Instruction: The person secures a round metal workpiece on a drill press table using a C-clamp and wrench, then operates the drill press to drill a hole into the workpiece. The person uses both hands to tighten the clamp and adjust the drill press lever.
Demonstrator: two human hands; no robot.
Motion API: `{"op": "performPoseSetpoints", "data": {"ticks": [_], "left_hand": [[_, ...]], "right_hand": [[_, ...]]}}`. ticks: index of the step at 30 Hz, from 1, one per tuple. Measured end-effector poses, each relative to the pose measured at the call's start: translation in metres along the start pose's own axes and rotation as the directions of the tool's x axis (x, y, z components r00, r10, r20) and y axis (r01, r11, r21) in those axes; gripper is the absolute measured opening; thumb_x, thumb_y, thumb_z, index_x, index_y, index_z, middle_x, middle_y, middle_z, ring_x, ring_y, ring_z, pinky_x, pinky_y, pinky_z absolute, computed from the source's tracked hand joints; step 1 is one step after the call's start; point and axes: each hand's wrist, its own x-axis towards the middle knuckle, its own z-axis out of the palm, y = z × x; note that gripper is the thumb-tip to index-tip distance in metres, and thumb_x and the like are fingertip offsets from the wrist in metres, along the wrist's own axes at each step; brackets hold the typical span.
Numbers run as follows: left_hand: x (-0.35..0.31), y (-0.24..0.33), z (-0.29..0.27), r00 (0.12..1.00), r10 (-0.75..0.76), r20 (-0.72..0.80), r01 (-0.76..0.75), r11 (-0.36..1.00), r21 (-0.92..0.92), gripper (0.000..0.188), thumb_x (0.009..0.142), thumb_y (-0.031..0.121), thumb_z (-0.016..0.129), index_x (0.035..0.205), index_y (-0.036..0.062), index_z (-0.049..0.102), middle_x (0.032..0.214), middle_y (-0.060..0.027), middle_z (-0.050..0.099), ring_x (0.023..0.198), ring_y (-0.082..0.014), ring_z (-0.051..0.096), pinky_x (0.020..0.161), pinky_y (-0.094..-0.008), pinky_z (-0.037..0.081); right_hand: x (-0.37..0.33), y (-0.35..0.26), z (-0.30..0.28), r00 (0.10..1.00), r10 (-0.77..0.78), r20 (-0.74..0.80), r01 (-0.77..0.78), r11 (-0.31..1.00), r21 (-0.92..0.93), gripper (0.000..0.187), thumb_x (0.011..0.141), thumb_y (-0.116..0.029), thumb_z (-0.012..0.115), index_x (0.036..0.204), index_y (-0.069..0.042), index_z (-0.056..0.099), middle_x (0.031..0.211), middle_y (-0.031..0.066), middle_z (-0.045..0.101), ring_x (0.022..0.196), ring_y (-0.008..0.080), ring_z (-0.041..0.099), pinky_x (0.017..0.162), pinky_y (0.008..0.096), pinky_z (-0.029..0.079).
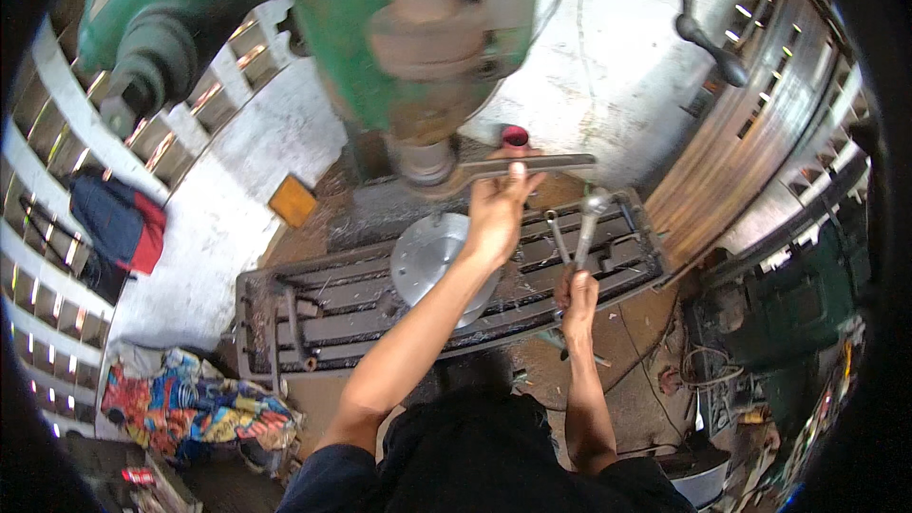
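Observation:
My left hand (499,214) is closed round the handle of a long flat spanner (560,162). The spanner's other end reaches the collar at the bottom of the machine's spindle (423,160). Below my left forearm a round silvery metal disc (423,252) lies on the slotted machine table (342,323), partly hidden by the arm. My right hand (578,302) grips what looks like a hammer (589,223), its rounded steel head pointing up and away. Beside it a slim ring wrench (558,233) lies over the table's right part, its lower end near my right fingers.
The green machine head (332,28) hangs overhead, with a ball-ended crank (708,43) at upper right. A red cup-like thing (514,137) stands behind the spanner. Metal clamps (296,323) rest on the table's left. Coloured cloth (190,399) lies lower left.

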Motion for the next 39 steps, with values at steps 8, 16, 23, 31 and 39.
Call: {"op": "performPoseSetpoints", "data": {"ticks": [8,16,23,31,39], "left_hand": [[0.011,0.002,0.004,1.000,0.026,-0.016,-0.026,1.000,0.004,0.020,0.104,0.014,0.053,0.118,0.0002,0.054,0.124,-0.0173,0.061,0.120,-0.0243,0.058,0.111,-0.0418,0.048],[0.016,-0.003,0.002,0.996,0.021,-0.089,-0.023,0.999,-0.022,0.022,0.104,0.013,0.053,0.120,-0.0014,0.052,0.127,-0.0173,0.059,0.121,-0.0248,0.058,0.112,-0.0402,0.047],[0.024,-0.008,0.007,0.988,0.041,-0.151,-0.054,0.995,-0.079,0.021,0.104,0.012,0.052,0.119,-0.0010,0.051,0.130,-0.0180,0.056,0.123,-0.0251,0.056,0.114,-0.0411,0.046],[0.029,-0.006,0.012,0.981,0.056,-0.187,-0.074,0.993,-0.092,0.021,0.104,0.010,0.050,0.120,-0.0028,0.050,0.130,-0.0164,0.055,0.125,-0.0251,0.054,0.115,-0.0420,0.044],[0.039,-0.005,0.017,0.971,0.021,-0.239,-0.042,0.995,-0.086,0.031,0.106,0.017,0.050,0.131,-0.0014,0.051,0.138,-0.0122,0.052,0.130,-0.0260,0.050,0.118,-0.0413,0.039]], "right_hand": [[0.028,-0.004,0.031,0.946,-0.302,-0.117,0.321,0.923,0.213,0.055,0.100,-0.057,0.052,0.075,-0.010,0.041,0.059,-0.0038,0.035,0.047,0.0064,0.031,0.042,0.0246,0.024],[0.112,0.034,0.062,0.960,-0.159,-0.232,0.242,0.886,0.395,0.050,0.105,-0.028,0.054,0.061,-0.011,0.038,0.053,-0.0060,0.035,0.047,0.0044,0.029,0.042,0.0270,0.021],[0.139,0.038,0.078,0.974,-0.178,-0.143,0.221,0.891,0.396,0.039,0.100,-0.016,0.054,0.063,-0.010,0.045,0.055,-0.0051,0.043,0.046,0.0053,0.035,0.042,0.0277,0.025],[0.180,0.036,0.098,0.988,-0.121,-0.098,0.132,0.985,0.116,0.031,0.097,-0.014,0.057,0.069,-0.002,0.057,0.061,-0.0012,0.053,0.054,0.0071,0.043,0.047,0.0294,0.033],[0.201,0.053,0.095,0.975,-0.217,-0.049,0.217,0.976,-0.012,0.025,0.093,-0.004,0.055,0.068,-0.002,0.060,0.060,-0.0004,0.054,0.050,0.0080,0.045,0.043,0.0292,0.034]]}}
